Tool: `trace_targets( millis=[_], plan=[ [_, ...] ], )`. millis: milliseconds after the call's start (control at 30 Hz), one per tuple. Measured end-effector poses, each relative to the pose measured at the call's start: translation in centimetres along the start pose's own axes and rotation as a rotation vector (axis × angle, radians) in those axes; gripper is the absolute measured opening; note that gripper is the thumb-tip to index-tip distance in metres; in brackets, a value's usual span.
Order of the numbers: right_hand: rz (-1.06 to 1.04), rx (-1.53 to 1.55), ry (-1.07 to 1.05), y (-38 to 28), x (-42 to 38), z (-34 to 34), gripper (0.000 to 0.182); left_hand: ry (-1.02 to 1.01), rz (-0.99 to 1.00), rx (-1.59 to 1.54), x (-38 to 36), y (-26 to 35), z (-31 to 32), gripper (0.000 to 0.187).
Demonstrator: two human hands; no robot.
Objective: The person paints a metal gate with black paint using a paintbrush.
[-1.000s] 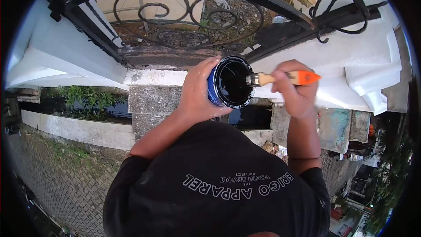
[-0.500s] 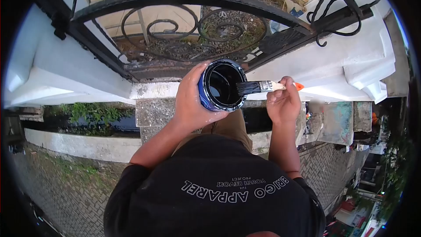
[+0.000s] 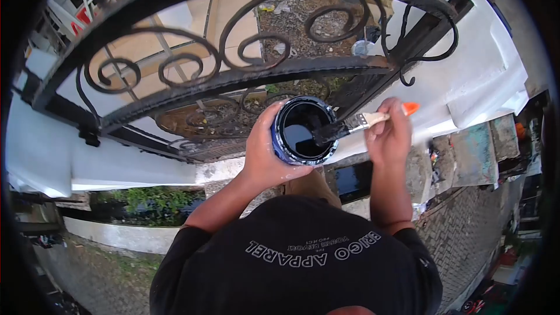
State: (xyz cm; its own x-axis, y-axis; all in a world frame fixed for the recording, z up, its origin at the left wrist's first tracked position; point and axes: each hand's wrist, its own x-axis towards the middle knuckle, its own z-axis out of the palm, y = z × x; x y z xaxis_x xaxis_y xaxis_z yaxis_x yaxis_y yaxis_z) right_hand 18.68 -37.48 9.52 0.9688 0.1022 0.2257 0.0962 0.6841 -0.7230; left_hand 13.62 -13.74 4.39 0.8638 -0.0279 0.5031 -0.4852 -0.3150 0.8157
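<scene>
My left hand (image 3: 262, 151) is wrapped round a blue paint can (image 3: 277, 143) whose rim is smeared with dark paint. Inside, glossy black paint (image 3: 298, 139) shows below the rim. Between the fingers of my right hand (image 3: 392, 134) is the pale handle of a paintbrush (image 3: 357, 121) with an orange end. Its black-coated bristles reach over the can's right rim into the opening. Just beyond the can stands a black wrought-iron gate (image 3: 245, 79) with scrolls and curved bars.
White walls (image 3: 461, 76) flank the gate on both sides. Below on the left, green plants (image 3: 146, 204) grow in a ditch behind a low concrete edge (image 3: 122, 234). Paving (image 3: 437, 262) lies to the right, and a pale bucket (image 3: 363, 48) stands behind the gate.
The view has tilted up, so more of the gate's top shows. The brush now slants down into the can, its bristles further over the opening. Both hands keep their hold.
</scene>
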Motion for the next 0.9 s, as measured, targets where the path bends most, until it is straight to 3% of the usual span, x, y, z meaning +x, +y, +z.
trace_targets(
  millis=[100,133,233,367,467,533,600,700,900],
  plan=[
    [-0.121,-0.456,-0.082,-4.4,2.7,4.1,0.01,-0.026,-0.027,-0.013,2.8,1.7,0.6,0.117],
    [-0.106,-0.457,-0.073,-5.9,3.4,5.4,0.01,-0.021,-0.033,-0.028,3.6,2.5,0.8,0.118],
    [-0.191,-0.87,-0.383,-8.5,5.7,8.5,0.012,-0.031,-0.061,-0.003,5.2,4.5,0.8,0.117],
    [-0.162,-1.042,-0.587,-8.7,7.6,9.9,0.016,-0.011,-0.035,-0.019,6.6,5.4,0.4,0.117],
    [-0.23,-1.123,-0.611,-8.1,7.9,10.3,0.016,-0.023,-0.036,-0.03,6.6,5.1,-0.2,0.117],
    [-0.239,-1.025,-0.555,-9.1,7.7,10.8,0.016,-0.023,-0.027,-0.037,7.0,4.7,-0.9,0.117],
    [-0.195,-0.901,-0.294,-10.0,7.0,11.1,0.014,0.011,-0.044,-0.09,7.1,4.4,-1.4,0.11],
    [-0.192,-0.701,-0.141,-8.7,6.5,10.4,0.014,-0.038,-0.104,-0.117,7.1,4.0,-2.7,0.11],
    [-0.215,-0.566,-0.096,-6.7,4.7,8.5,0.017,-0.096,-0.007,-0.067,8.3,3.8,-5.8,0.109]
  ],
)
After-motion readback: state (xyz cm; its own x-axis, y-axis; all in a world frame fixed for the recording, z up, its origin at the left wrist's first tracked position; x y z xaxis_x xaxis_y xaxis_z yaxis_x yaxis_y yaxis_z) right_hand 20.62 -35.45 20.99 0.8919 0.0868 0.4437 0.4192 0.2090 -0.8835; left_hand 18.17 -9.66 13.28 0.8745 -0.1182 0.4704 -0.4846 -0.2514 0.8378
